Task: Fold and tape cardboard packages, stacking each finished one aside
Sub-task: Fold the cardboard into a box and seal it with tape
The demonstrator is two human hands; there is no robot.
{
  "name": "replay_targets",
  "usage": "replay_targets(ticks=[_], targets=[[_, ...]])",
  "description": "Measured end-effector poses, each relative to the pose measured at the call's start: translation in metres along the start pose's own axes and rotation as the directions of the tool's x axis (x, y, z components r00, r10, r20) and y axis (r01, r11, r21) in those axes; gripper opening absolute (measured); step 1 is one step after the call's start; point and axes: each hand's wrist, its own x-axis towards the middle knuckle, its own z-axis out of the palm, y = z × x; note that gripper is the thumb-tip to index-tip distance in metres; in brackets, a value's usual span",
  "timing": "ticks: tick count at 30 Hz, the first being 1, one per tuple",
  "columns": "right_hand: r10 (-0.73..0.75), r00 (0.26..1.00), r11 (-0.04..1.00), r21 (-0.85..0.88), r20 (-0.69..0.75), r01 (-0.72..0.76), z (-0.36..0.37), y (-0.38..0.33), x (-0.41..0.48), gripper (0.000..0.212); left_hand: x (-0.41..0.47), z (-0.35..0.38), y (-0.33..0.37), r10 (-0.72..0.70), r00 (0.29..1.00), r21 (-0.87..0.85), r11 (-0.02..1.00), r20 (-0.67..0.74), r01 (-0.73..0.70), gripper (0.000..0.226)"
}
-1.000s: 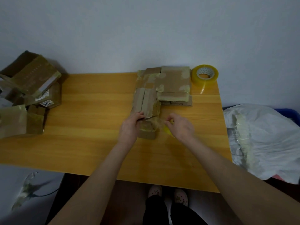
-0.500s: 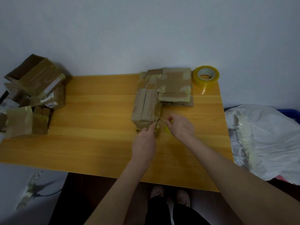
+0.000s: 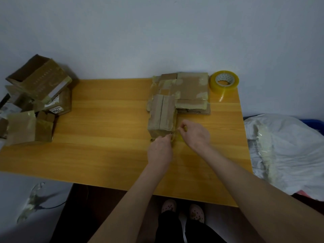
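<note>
A small folded cardboard package (image 3: pixel 162 115) lies in the middle of the wooden table (image 3: pixel 105 137). My left hand (image 3: pixel 160 151) presses its fingertips against the package's near right corner. My right hand (image 3: pixel 195 133) pinches a strip of clear tape (image 3: pixel 179 137) that runs from that corner. Behind the package lies a pile of flat cardboard pieces (image 3: pixel 190 90). A roll of yellowish tape (image 3: pixel 224 82) stands at the table's far right corner.
A heap of taped cardboard boxes (image 3: pixel 35 100) sits at the table's left end. A white plastic bag (image 3: pixel 287 151) lies beside the table on the right. The wall runs close behind the table. My feet show below the near edge.
My left hand left the package's top, slid right and now touches its near right corner. The right hand lifted slightly, staying pinched on the tape. The view shifted a little.
</note>
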Motion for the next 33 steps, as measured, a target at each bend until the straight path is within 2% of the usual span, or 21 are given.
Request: replay_targets(ticks=[6, 9, 12, 15, 19, 20, 21, 22, 23, 25, 26, 28, 30, 33], targets=[[0.045, 0.999, 0.997, 0.063, -0.021, -0.044, -0.007, 0.013, 0.002, 0.017, 0.008, 0.003, 0.001, 0.023, 1.000, 0.039, 0.999, 0.018, -0.023, 0.045], [0.142, 0.989, 0.954, 0.271, -0.033, -0.128, -0.008, 0.027, 0.005, 0.015, 0.010, 0.006, 0.001, 0.030, 0.998, 0.117, 0.992, 0.062, -0.037, 0.037], [0.268, 0.963, 0.849, 0.479, -0.025, -0.224, -0.009, 0.040, 0.008, 0.014, 0.002, 0.018, -0.007, 0.064, 0.991, 0.197, 0.977, 0.113, -0.086, 0.028], [0.294, 0.956, 0.794, 0.561, -0.019, -0.233, -0.004, 0.049, 0.008, 0.012, -0.002, 0.040, -0.018, 0.111, 0.981, 0.214, 0.966, 0.156, -0.143, 0.023], [0.269, 0.963, 0.747, 0.637, -0.026, -0.191, 0.004, 0.058, 0.007, 0.011, 0.009, 0.061, -0.023, 0.095, 0.970, 0.126, 0.984, 0.222, -0.125, 0.026], [0.261, 0.965, 0.746, 0.641, -0.033, -0.180, 0.004, 0.060, 0.007, 0.011, 0.011, 0.063, -0.020, 0.109, 0.974, 0.088, 0.988, 0.199, -0.128, 0.027], [0.253, 0.967, 0.749, 0.641, -0.040, -0.170, 0.005, 0.063, 0.006, 0.010, 0.010, 0.062, -0.015, 0.143, 0.982, 0.012, 0.989, 0.123, -0.145, 0.027], [0.245, 0.968, 0.753, 0.638, -0.046, -0.160, 0.005, 0.065, 0.005, 0.010, 0.008, 0.059, -0.008, 0.191, 0.981, -0.093, 0.977, -0.020, -0.192, 0.024], [0.236, 0.970, 0.759, 0.633, -0.050, -0.152, 0.004, 0.067, 0.004, 0.009, 0.007, 0.053, 0.001, 0.232, 0.959, -0.175, 0.950, -0.162, -0.259, 0.019], [0.209, 0.977, 0.772, 0.621, -0.052, -0.132, 0.002, 0.069, 0.000, 0.004, 0.013, 0.042, 0.019, 0.247, 0.884, -0.225, 0.907, -0.398, -0.355, 0.015], [0.190, 0.981, 0.776, 0.620, -0.049, -0.119, 0.001, 0.070, -0.003, 0.004, 0.019, 0.035, 0.026, 0.230, 0.879, -0.271, 0.892, -0.418, -0.363, 0.018], [0.143, 0.989, 0.776, 0.625, -0.049, -0.081, -0.003, 0.069, -0.009, 0.006, 0.031, 0.022, 0.037, 0.181, 0.939, -0.432, 0.851, -0.292, -0.299, 0.022], [0.096, 0.994, 0.775, 0.631, -0.051, -0.042, -0.008, 0.068, -0.015, 0.007, 0.037, 0.019, 0.042, 0.155, 0.974, -0.502, 0.837, -0.167, -0.219, 0.020], [0.040, 0.998, 0.777, 0.630, -0.043, -0.004, -0.016, 0.068, -0.022, 0.008, 0.038, 0.018, 0.046, 0.102, 0.986, -0.597, 0.786, -0.128, -0.159, 0.012]])
